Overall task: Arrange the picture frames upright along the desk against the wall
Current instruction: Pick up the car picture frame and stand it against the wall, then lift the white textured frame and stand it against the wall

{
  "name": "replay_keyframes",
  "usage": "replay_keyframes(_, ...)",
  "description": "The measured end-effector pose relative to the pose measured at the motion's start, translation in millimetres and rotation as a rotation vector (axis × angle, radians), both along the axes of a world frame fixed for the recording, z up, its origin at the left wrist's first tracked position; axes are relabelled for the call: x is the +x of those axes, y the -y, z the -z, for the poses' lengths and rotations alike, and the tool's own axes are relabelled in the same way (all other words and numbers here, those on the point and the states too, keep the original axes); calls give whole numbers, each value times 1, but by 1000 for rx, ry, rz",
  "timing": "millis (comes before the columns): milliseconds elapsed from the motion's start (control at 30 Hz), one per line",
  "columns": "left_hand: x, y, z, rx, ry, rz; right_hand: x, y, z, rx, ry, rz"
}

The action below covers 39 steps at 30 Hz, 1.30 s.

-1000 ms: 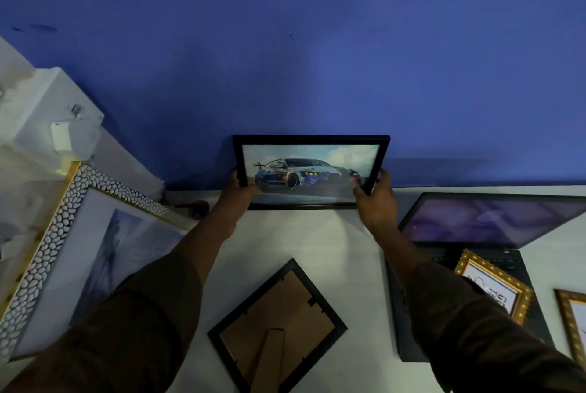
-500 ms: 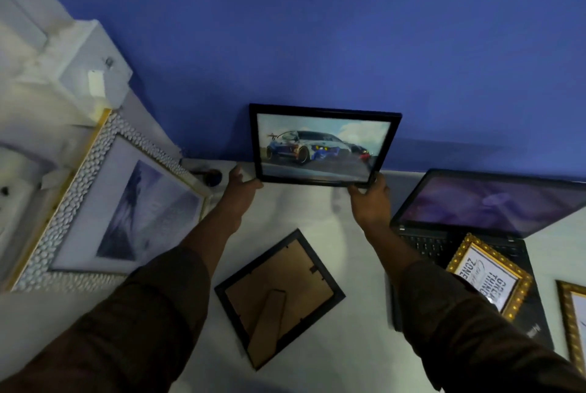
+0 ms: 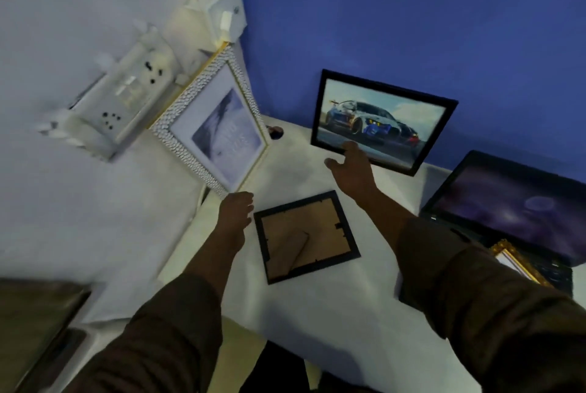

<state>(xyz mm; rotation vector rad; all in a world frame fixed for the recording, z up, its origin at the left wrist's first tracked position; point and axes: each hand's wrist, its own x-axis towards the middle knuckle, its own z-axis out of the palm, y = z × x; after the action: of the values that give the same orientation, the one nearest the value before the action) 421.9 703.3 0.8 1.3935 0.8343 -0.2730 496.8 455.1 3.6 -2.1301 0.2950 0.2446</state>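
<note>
A black frame with a race-car picture (image 3: 380, 121) leans upright against the blue wall on the white desk (image 3: 317, 313). My right hand (image 3: 352, 167) hovers open just below its lower edge, fingers spread, holding nothing. My left hand (image 3: 236, 210) is lower and to the left, fingers loosely apart and empty, beside a black frame lying face down (image 3: 306, 235) with its brown backing and stand showing. A white pebbled frame with gold trim (image 3: 218, 132) leans in the left corner. A gold ornate frame (image 3: 517, 261) lies on the laptop, partly hidden by my right sleeve.
An open black laptop (image 3: 507, 208) occupies the desk's right side, screen tilted back toward the wall. White socket boxes (image 3: 120, 107) and a switch box (image 3: 226, 12) protrude from the left wall. A small dark round object (image 3: 275, 131) sits in the corner behind the pebbled frame.
Both hands have let go of the car frame, which now leans on its own. My left hand has dropped back toward the face-down frame. The view has swung left.
</note>
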Motion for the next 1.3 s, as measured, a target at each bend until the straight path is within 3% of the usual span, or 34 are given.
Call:
replay_keyframes(200,-29,-50,-15,45,25,-193,25,-56,-23,12,69,-157)
replay_keyframes(333,-16,-81,-17,111,73,-174,52,-88,-29,0,117,-188)
replay_keyframes(467,4,-106,-11,134,69,-84,88,-118,-23,-63,184,-187)
replay_keyframes(767,44,-125,13,422,108,330,157,-162,-29,-33,226,-390)
replay_keyframes(933,40,-123,20,615,237,340,169,-160,-26,-22,223,-378)
replay_keyframes(1067,22,-119,10,584,388,274,158,-137,-17,68,212,-319)
replay_keyframes(1200,12,-103,-10,397,444,188,126,-104,-16,117,191,-206)
replay_keyframes(1300,8,-85,-36,393,503,156,93,-68,-22,271,117,-124)
